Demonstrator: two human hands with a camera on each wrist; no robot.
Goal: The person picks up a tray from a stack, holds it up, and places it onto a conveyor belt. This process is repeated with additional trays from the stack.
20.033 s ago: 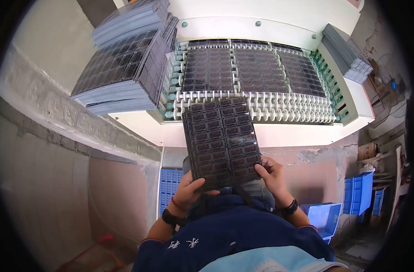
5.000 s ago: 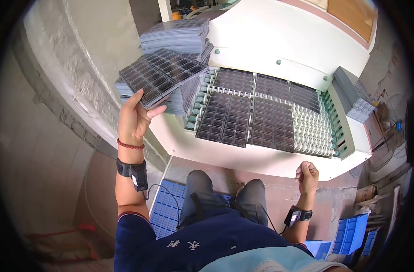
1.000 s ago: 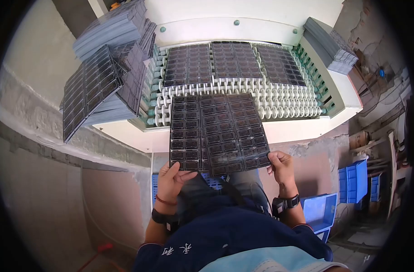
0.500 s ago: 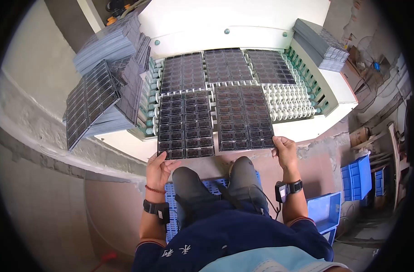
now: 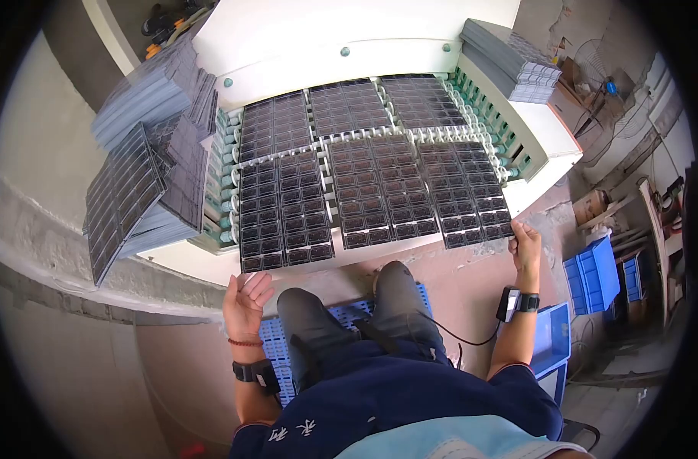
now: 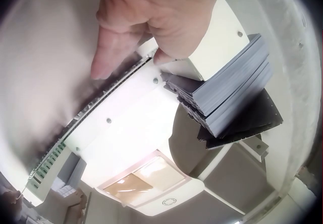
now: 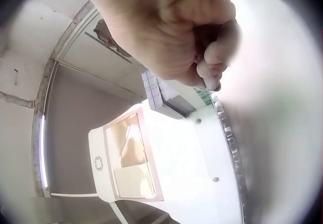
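Note:
In the head view, my right hand (image 5: 525, 246) pinches the near corner of a dark gridded panel (image 5: 465, 191) lying on the right of the roller conveyor. My left hand (image 5: 246, 306) is palm up with relaxed fingers, just below the near edge of the left gridded panel (image 5: 281, 210). Between these two lies a middle gridded panel (image 5: 383, 191). In the left wrist view, the left hand (image 6: 156, 19) has its fingers extended and holds nothing. The right wrist view shows the right hand (image 7: 171, 30) with thumb and curled fingers meeting at the panel's edge.
A farther row of gridded panels (image 5: 349, 107) lies on the white rollers (image 5: 230, 180) of the white machine (image 5: 349, 27). Stacked panels stand at the left (image 5: 146, 92) and right (image 5: 509, 61). One tilted panel (image 5: 125, 203) overhangs at left. Blue crates (image 5: 593, 277) stand lower right.
The right panel, earlier overlapped with the middle one, has moved right onto the front row with my right hand. My left hand has let go of the left panel and sits slightly lower.

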